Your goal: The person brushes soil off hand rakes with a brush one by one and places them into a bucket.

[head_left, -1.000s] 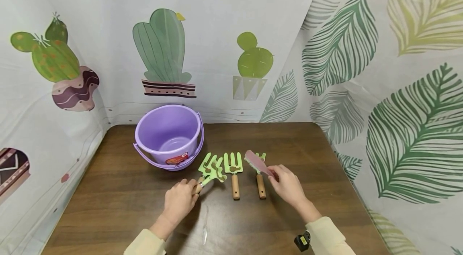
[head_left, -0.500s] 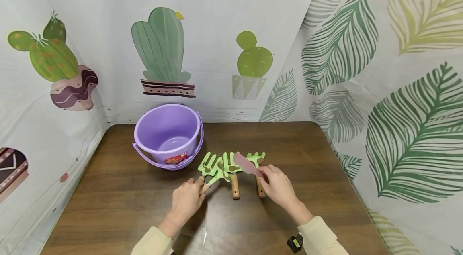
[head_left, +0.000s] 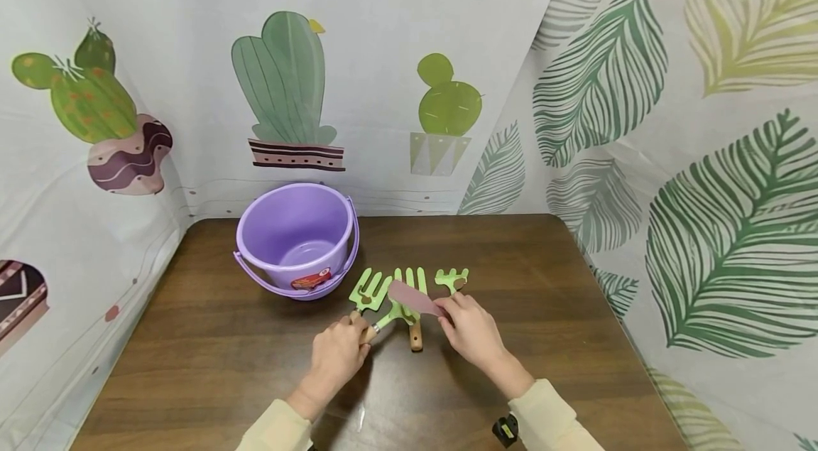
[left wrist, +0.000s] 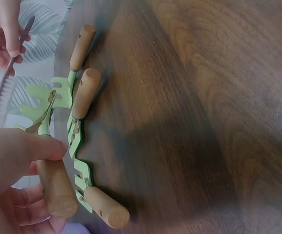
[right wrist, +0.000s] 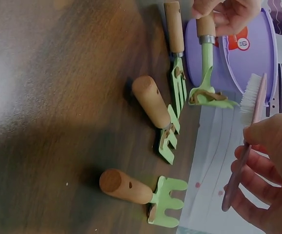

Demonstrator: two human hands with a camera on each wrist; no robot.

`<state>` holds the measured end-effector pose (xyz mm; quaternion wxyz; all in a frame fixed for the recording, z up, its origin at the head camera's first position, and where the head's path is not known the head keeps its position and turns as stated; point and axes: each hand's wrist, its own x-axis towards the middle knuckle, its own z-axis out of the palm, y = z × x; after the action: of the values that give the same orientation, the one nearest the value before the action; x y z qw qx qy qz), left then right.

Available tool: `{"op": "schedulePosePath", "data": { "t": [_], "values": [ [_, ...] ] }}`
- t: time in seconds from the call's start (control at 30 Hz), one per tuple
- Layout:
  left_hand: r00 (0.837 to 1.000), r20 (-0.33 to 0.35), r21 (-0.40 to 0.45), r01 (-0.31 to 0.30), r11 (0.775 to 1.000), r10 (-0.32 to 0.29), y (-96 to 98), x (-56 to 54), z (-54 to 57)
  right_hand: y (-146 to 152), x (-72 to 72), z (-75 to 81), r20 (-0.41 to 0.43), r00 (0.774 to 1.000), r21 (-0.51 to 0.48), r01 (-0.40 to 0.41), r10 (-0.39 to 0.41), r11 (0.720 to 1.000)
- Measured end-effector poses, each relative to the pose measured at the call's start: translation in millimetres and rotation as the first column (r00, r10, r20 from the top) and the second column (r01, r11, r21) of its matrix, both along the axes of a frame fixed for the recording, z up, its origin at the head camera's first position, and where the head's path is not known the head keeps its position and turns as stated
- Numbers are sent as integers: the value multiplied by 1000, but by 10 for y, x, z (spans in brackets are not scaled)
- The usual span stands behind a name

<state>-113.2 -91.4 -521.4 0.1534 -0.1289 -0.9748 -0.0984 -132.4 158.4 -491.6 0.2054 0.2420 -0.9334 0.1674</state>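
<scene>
My left hand [head_left: 336, 351] grips the wooden handle [left wrist: 58, 187] of a green garden hand rake [right wrist: 207, 56], its head smeared with brown. In my right hand [head_left: 473, 330] is a pink brush [head_left: 409, 297] with white bristles [right wrist: 251, 95], pinched by its handle. The bristles are close to the rake's prongs; whether they touch I cannot tell. Three more tools lie on the table: a green fork [head_left: 368, 289] beside my left hand, a second fork [right wrist: 169, 141] partly under the brush, and another hand rake [head_left: 451, 279] near my right fingers. All three bear brown smears.
A purple bucket [head_left: 294, 224] with its handle down stands at the back left of the brown wooden table [head_left: 511, 252]. Behind the table hangs a white cloth [head_left: 383, 82] printed with cacti and leaves. A small black device [head_left: 505, 430] is at my right sleeve.
My right hand has moved left with the brush, from over the right-hand rake to the held rake. My left hand has shifted slightly right with its rake. The bucket and lying tools stay put.
</scene>
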Motion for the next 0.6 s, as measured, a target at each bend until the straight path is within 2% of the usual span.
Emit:
{"op": "schedulePosePath", "data": {
  "t": [0.23, 0.6],
  "values": [
    [998, 56, 0, 3, 1000, -3, 67, 1, 32, -83, 2, 25, -28, 1000, 35, 15, -14, 999],
    [1000, 5, 11, -1, 1000, 1, 118, -4, -33, -210, 62, 21, -65, 997, 81, 50, -44, 995]
  ]
}}
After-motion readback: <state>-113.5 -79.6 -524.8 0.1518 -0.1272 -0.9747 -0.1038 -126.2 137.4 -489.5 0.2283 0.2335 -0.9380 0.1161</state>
